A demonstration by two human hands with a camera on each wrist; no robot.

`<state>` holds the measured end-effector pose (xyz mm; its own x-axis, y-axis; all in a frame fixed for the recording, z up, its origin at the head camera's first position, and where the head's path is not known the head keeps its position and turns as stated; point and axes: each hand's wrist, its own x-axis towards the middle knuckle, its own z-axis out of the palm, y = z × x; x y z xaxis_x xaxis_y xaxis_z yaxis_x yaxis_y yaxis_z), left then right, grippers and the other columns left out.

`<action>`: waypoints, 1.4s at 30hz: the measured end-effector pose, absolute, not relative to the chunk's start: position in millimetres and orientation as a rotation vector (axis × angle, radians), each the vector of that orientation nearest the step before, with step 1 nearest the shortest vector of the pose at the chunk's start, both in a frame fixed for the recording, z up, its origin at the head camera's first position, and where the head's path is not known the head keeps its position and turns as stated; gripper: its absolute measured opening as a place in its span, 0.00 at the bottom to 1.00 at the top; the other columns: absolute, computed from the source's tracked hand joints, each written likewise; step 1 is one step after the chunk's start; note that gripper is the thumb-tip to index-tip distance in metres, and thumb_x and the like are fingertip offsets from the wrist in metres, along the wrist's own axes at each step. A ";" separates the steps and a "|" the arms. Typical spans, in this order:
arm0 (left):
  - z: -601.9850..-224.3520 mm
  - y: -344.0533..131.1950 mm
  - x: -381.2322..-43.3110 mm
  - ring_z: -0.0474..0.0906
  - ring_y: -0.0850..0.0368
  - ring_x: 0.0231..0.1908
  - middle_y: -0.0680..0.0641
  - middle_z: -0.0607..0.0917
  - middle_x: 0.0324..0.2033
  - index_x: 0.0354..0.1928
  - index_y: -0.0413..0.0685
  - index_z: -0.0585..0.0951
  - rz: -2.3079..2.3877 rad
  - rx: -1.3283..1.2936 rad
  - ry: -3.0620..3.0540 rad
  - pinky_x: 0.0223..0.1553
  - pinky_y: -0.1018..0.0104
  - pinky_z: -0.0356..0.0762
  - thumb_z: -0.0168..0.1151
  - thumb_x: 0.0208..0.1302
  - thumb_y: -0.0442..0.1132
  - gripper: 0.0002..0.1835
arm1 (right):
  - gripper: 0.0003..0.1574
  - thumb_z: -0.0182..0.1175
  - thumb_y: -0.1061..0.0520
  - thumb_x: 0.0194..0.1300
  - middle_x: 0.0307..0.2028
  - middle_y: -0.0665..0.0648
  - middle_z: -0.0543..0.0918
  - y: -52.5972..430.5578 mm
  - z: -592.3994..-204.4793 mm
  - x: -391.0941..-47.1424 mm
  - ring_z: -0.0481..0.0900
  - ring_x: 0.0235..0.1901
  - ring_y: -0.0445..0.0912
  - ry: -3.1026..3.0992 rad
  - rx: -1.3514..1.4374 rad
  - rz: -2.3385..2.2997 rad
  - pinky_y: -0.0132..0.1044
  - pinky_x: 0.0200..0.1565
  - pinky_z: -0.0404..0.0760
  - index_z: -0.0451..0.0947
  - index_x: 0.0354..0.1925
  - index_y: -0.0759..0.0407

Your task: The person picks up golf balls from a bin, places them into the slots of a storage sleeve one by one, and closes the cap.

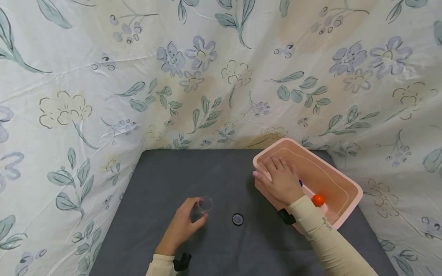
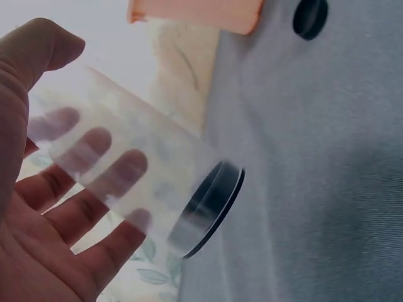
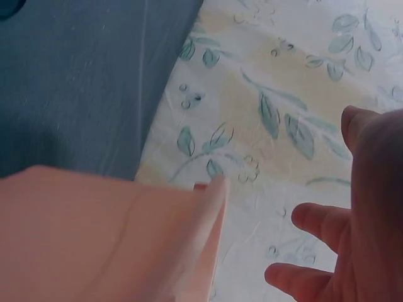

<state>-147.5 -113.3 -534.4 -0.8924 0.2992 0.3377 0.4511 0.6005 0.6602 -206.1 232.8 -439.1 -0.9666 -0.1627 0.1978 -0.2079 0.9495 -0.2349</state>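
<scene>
I am curling my left hand (image 1: 181,226) around a clear cylindrical plastic jar (image 1: 203,207), gripping it above the dark grey cloth-covered counter (image 1: 165,184). A small round black lid (image 1: 237,219) is lying on the counter just beside the jar. I am holding my right hand (image 1: 281,180) with fingers straight, resting over the near rim of a pink rectangular plastic tub (image 1: 345,180) containing an orange ball (image 1: 318,200).
</scene>
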 end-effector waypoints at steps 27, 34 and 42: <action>-512.7 -116.7 -147.2 0.74 0.69 0.44 0.59 0.76 0.47 0.57 0.60 0.75 -1.055 -0.596 -2.580 0.43 0.64 0.80 0.72 0.54 0.43 0.27 | 0.47 0.37 0.28 0.72 0.73 0.68 0.56 300.9 -441.8 -267.4 0.60 0.68 0.66 -3.264 0.328 0.551 0.65 0.65 0.61 0.53 0.74 0.57; -513.0 -116.1 -146.6 0.73 0.69 0.44 0.58 0.77 0.47 0.57 0.63 0.74 -1.061 -0.608 -2.579 0.42 0.64 0.80 0.71 0.55 0.42 0.27 | 0.48 0.40 0.28 0.71 0.72 0.68 0.58 315.9 -459.9 -276.7 0.63 0.66 0.68 -3.292 0.336 0.447 0.65 0.64 0.63 0.52 0.75 0.57; -511.4 -116.9 -146.4 0.73 0.70 0.43 0.61 0.76 0.47 0.58 0.65 0.74 -1.041 -0.604 -2.583 0.41 0.65 0.79 0.71 0.55 0.42 0.28 | 0.45 0.57 0.36 0.65 0.56 0.68 0.78 334.2 -501.5 -293.3 0.79 0.49 0.60 -3.259 0.356 0.414 0.58 0.53 0.76 0.59 0.72 0.55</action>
